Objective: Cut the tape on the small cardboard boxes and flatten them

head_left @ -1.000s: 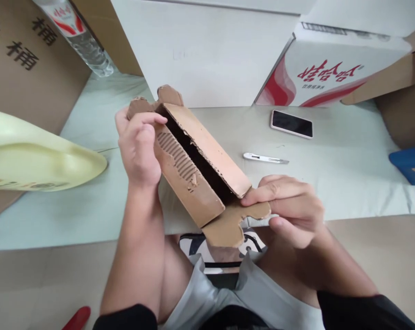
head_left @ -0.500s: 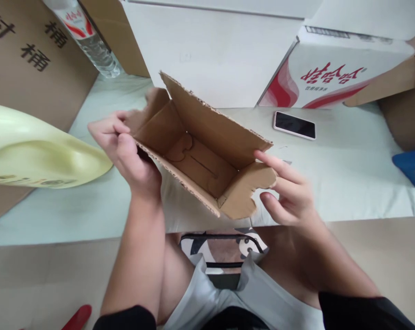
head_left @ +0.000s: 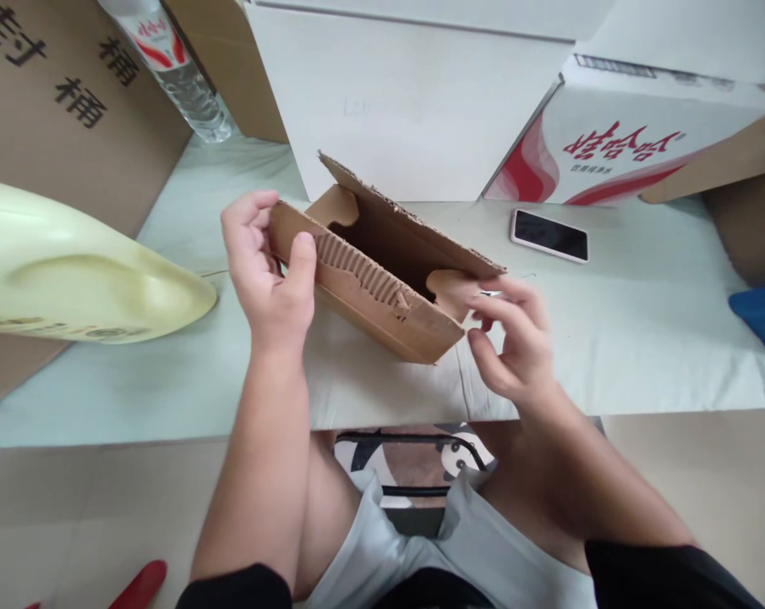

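Observation:
A brown cardboard box [head_left: 382, 313] with its top open is tilted between my two hands above the cloth-covered surface. Its near wall has a torn edge with bare corrugation, and the far panel [head_left: 413, 216] stands up. Both small end flaps lean inward; the inside is dark and its bottom cannot be seen. My left hand [head_left: 268, 266] grips the left end, thumb on the near wall and fingers round the corner. At the other end my right hand [head_left: 512, 334] has bent fingers against the right end flap [head_left: 451, 292], its thumb by the near corner.
Behind the box stand white cartons [head_left: 407, 101] and a red-and-white carton [head_left: 623, 144]. A phone [head_left: 550, 235] lies to the right, near a blue object [head_left: 762, 317]. On the left are a pale yellow jug [head_left: 84, 271], a water bottle [head_left: 179, 76] and a large brown carton [head_left: 58, 152].
The box has tipped so its near wall shows and its bottom is hidden. Its end flaps have folded inward. My left hand has moved right and up, with the thumb now on the near wall.

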Available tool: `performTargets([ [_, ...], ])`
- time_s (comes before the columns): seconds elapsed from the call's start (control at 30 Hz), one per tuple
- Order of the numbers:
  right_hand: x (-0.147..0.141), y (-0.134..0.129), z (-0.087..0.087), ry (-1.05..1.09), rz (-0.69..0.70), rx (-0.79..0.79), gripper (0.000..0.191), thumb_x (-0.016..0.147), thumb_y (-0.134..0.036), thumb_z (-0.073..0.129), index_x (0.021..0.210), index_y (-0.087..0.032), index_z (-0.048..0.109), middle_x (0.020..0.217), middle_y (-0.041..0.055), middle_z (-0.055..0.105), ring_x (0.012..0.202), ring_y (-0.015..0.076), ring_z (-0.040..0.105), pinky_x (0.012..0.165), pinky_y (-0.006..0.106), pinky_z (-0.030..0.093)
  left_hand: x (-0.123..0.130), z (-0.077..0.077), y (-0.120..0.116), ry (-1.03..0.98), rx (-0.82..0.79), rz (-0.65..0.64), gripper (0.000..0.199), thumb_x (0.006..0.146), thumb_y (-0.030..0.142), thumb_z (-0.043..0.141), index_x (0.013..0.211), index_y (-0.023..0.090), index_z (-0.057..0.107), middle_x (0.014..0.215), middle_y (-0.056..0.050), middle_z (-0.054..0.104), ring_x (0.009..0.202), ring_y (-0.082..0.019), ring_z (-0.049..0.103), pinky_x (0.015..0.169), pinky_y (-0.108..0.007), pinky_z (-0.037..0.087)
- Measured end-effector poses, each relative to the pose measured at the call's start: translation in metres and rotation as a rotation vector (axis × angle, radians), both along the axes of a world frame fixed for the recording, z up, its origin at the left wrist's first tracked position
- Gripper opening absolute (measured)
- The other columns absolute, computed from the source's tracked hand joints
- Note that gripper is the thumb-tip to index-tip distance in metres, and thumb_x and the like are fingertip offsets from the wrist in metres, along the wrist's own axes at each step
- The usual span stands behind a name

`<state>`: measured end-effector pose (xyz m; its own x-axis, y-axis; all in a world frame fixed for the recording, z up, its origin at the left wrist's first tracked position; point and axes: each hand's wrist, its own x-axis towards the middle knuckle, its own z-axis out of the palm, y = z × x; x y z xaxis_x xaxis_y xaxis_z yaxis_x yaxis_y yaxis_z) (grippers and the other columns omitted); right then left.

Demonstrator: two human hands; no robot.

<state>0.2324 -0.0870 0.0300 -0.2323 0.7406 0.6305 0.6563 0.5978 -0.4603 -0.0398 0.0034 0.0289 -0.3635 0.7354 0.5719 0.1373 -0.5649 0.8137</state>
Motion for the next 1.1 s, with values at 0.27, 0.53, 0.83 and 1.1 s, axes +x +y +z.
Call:
performTargets([
  [0.27,0.002,0.003,-0.011,0.138,0.06,-0.099,0.074,0.098,-0.033,0.058,0.164,-0.037,0.024,0.15,0.0136,0.061,0.138,0.0343,0.063,0.113,0.063,0.056,-0.002,-0.003,-0.001,0.159,-0.091,0.02,0.023,0.086,0.04,0.084,0.102,0.027,0.072,0.127,-0.006,0.072,0.136,-0.029,0.06,0.123,-0.046,0.044],
  [0.53,0.004,0.002,-0.004,0.011,0.062,-0.126,0.042,0.098,-0.031,0.062,0.14,-0.032,0.063,0.146,0.0132,0.065,0.135,0.0353,0.066,0.112,0.059,0.057,0.006,0.001,-0.006,0.256,-0.194,-0.018,0.009,0.077,0.031,0.085,0.083,0.032,0.079,0.127,-0.009,0.071,0.142,-0.039,0.051,0.128,-0.057,0.036],
  [0.83,0.015,0.02,-0.039,0.437,0.175,-0.66,0.057,0.104,-0.061,0.051,0.152,-0.029,0.047,0.156,0.0163,0.061,0.138,0.0307,0.066,0.117,0.058,0.054,-0.001,-0.008,-0.003,0.36,-0.12,0.05,0.007,0.086,0.034,0.077,0.085,0.033,0.084,0.128,-0.008,0.072,0.134,-0.036,0.055,0.127,-0.056,0.037],
  [1.1,0.008,0.019,-0.034,0.584,0.357,-0.906,0.082,0.098,-0.071,0.059,0.16,-0.027,0.029,0.147,0.0181,0.069,0.14,0.0322,0.066,0.123,0.063,0.046,-0.019,-0.015,0.009,0.165,-0.107,0.176,0.026,0.087,0.024,0.064,0.098,0.02,0.087,0.125,-0.009,0.071,0.123,-0.026,0.064,0.119,-0.041,0.046],
])
